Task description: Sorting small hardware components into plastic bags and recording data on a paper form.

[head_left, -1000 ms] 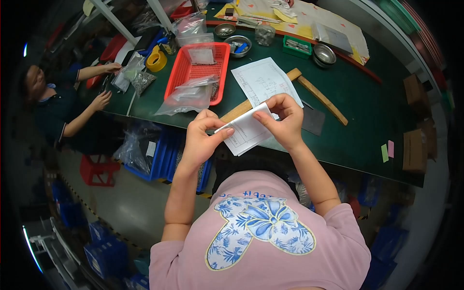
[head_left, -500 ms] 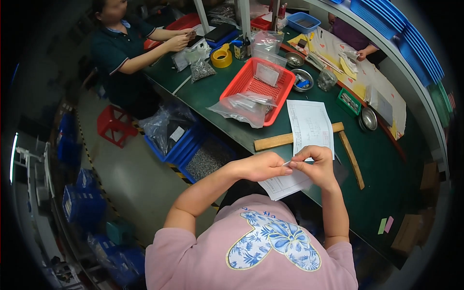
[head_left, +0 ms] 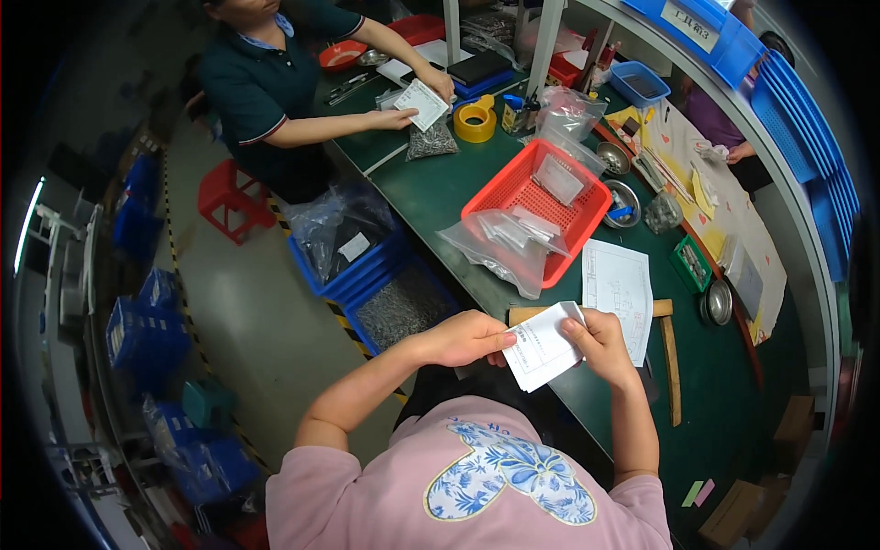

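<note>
A small folded white paper (head_left: 541,356) with print on it is held in front of my body, over the near table edge. My left hand (head_left: 466,337) grips its left edge, thumb on top and fingers underneath. On its upper right part, my right hand (head_left: 603,344) presses its thumb, with the fingers behind, hidden in part. Just beyond the hands, a printed drawing sheet (head_left: 623,275) lies on the green table (head_left: 724,367), partly over a wooden strip (head_left: 662,309). A second wooden strip (head_left: 672,371) runs toward me on the right.
Ahead stands a red basket (head_left: 587,234) with plastic bags (head_left: 513,257) hanging over its near corner. Metal bowls (head_left: 717,302) and a green box (head_left: 689,264) are to its right. Blue bins (head_left: 403,302) stand on the floor at left. Across, a co-worker (head_left: 275,92) holds a printed card (head_left: 423,104).
The paper, a larger loose sheet pinched at its edge before, is now folded smaller, and my hands are farther apart on it. The view has shifted; the co-worker leans in with a card.
</note>
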Tool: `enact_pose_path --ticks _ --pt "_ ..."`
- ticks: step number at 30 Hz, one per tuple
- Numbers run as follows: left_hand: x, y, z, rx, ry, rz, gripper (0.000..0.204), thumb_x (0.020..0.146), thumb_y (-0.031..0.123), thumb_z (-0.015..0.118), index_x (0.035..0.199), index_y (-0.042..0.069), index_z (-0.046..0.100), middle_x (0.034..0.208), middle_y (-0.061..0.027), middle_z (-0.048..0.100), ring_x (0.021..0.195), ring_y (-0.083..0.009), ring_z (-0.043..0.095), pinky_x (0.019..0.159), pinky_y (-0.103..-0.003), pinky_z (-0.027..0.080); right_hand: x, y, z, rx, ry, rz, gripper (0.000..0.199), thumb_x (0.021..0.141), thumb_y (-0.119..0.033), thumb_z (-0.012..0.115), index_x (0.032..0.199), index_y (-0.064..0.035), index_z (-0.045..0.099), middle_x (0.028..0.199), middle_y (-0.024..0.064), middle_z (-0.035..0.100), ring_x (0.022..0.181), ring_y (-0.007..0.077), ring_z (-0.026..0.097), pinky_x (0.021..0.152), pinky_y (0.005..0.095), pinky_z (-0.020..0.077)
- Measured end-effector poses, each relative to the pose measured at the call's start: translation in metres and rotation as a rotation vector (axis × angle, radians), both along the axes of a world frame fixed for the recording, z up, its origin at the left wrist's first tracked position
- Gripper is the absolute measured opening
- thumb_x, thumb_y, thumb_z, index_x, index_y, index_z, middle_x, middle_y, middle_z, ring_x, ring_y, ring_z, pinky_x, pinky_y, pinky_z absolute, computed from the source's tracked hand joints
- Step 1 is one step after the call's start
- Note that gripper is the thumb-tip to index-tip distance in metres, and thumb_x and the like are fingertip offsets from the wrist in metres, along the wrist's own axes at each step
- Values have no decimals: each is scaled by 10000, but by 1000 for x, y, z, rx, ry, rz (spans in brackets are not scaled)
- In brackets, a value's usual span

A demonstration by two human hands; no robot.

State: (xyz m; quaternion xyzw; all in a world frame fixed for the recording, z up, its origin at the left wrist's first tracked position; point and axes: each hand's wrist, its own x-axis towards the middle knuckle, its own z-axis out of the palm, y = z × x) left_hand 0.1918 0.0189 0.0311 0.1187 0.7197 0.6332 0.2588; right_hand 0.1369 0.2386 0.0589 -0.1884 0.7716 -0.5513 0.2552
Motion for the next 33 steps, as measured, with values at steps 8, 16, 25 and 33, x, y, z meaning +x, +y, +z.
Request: enact_pose_path --ticks 8,16,25,33 --pt "-27 -45 -1 -77 330 167 218 828 159 488 748 -38 538 665 -102 510 613 -184 501 571 -288 397 -44 -53 18 201 285 390 271 819 -221 508 645 -16 542 501 89 530 439 202 536 460 277 407" --pt "-80 -118 2 -339 622 540 277 764 193 537 960 -3 531 924 -139 521 868 -298 495 756 -359 386 -106 -93 15 145 107 217 223 846 -174 479 739 5 558 515 37 506 444 106 513 430 229 401" --pt "-229 -215 25 -1225 225 672 535 654 417 608 948 -23 530 904 -180 588 871 -298 568 746 -417 432 -181 -161 -6 120 418 -186 185 840 -110 467 979 -14 542 605 84 576 491 130 573 441 251 427" --pt "-286 -191 7 -1042 272 322 223 709 228 529 790 59 650 823 -147 615 818 -242 598 688 -330 468 -231 -211 -6 329 1018 -39 241 769 -54 512 997 -120 554 583 136 559 514 236 578 476 318 443"
